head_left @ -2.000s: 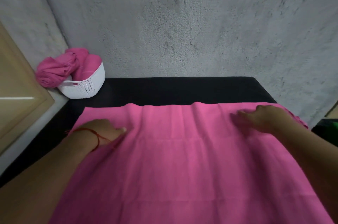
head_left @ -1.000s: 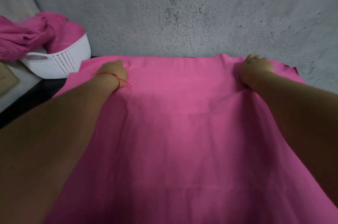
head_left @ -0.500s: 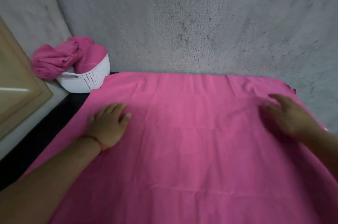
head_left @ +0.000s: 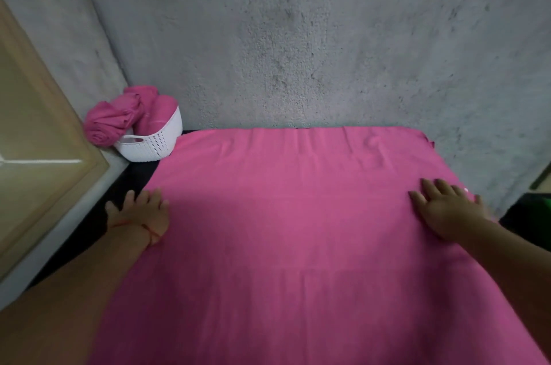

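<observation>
A large pink cloth (head_left: pixel 292 230) lies spread flat over a black table, its far edge against the grey wall. My left hand (head_left: pixel 140 215) lies flat with straight fingers at the cloth's left edge, partly on the black table (head_left: pixel 98 221); a red thread circles that wrist. My right hand (head_left: pixel 447 209) presses flat on the cloth near its right edge, fingers spread. Neither hand grips anything.
A white perforated basket (head_left: pixel 155 141) stands in the far left corner with several rolled pink cloths (head_left: pixel 119 117) piled in it. A beige framed panel (head_left: pixel 38 138) runs along the left. The rough grey wall (head_left: pixel 298 36) closes the back; something green (head_left: pixel 536 206) sits at far right.
The cloth was pulled back until its far edge reached the wall. Both hands have since drawn back toward me and slid outward to the cloth's side edges, flat on it.
</observation>
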{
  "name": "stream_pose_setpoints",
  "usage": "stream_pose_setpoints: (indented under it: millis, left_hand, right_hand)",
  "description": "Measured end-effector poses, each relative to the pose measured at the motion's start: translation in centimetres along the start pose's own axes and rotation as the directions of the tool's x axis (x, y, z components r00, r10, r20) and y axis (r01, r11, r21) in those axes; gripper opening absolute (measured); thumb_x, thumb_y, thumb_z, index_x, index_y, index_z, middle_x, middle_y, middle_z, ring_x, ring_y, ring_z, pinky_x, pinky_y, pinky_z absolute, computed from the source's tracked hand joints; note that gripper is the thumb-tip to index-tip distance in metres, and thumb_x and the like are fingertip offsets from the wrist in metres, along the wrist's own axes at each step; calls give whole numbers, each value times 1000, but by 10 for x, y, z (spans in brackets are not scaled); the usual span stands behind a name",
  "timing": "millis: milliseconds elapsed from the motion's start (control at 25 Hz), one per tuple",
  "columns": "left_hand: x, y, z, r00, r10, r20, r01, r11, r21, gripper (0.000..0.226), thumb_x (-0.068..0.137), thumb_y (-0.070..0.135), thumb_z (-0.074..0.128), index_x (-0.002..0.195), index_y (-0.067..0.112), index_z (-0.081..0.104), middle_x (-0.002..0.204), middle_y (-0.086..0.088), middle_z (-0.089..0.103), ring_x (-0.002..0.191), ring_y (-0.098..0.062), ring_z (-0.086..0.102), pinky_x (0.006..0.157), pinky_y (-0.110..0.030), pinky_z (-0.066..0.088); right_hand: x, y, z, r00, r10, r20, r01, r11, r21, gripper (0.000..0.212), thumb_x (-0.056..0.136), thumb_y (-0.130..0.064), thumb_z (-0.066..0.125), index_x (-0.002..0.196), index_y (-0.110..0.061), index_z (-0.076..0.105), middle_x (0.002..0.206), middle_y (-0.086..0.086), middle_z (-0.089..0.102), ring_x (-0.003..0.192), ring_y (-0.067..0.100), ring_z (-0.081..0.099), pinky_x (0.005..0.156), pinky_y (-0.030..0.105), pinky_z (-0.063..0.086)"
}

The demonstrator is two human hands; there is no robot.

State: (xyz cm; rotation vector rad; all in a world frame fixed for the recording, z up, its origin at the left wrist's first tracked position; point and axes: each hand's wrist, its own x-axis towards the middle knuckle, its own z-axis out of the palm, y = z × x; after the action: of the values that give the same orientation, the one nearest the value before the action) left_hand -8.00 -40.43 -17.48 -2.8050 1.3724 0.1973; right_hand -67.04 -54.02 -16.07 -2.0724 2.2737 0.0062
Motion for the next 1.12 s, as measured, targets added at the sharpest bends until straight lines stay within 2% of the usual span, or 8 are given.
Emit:
stream_pose_setpoints:
  millis: [120,240,440,560,640,760,960,1120]
  left_hand:
    - [-67,54,0,959,282,-28,-284,957,-64,76,94,61,15,153,22,44,165,-6,35,153,-30,29,122,-55,26]
    - [-152,71,34,896,443,-31,-444,895,-42,72,97,72,16,163,41,22,172,16,12,159,-16,13,125,-51,19]
    - [-152,-62,44,967,236,-98,-239,971,-16,88,87,79,3,165,40,14,173,6,16,160,-21,12,127,-48,15]
    - [-173,-79,39,996,79,-36,-82,992,-95,77,98,67,9,166,32,11,175,1,8,160,-25,6,127,-56,13]
    - [-215,-42,47,988,151,-31,-154,980,-128,77,98,65,12,165,30,22,174,2,15,160,-27,11,123,-61,20]
    - [-287,-17,68,922,384,-42,-386,920,-66,75,94,76,20,162,45,23,171,15,19,159,-19,20,121,-57,21]
    - [-304,-79,63,943,306,-133,-305,952,25,83,83,86,3,160,56,4,172,19,6,160,-17,7,124,-54,14]
    - [-313,-68,54,962,273,-27,-273,962,-6,83,85,86,3,160,54,-5,173,15,-7,161,-19,-7,124,-57,5]
  right_hand:
    - [-70,-52,-10,983,-177,37,174,981,88,64,103,-63,24,160,-36,34,169,-2,33,153,27,36,120,58,35]
    - [-146,-74,18,935,-351,55,346,934,87,76,98,-80,18,167,-46,14,177,-14,9,163,18,10,129,51,17]
    - [-171,54,27,995,-104,-8,104,993,53,101,78,-93,-14,167,-48,5,178,-11,5,164,19,8,128,49,18]
    - [-183,59,14,1000,-9,19,9,1000,18,111,75,-85,-27,168,-39,10,177,-2,11,162,24,15,125,54,26]
    - [-213,12,18,989,-147,-16,148,982,117,101,84,-81,-15,164,-38,29,175,-3,23,159,20,24,121,55,33]
    - [-289,-37,48,907,-420,16,415,902,120,80,91,-86,2,163,-56,11,173,-18,-5,163,13,0,130,53,14]
    - [-310,35,54,963,-268,-32,269,963,35,92,79,-94,-14,162,-58,-4,175,-19,-8,164,15,-2,129,50,11]
    - [-317,70,49,986,-165,0,164,986,38,106,66,-98,-23,162,-56,-8,176,-16,-9,164,19,-1,128,53,13]
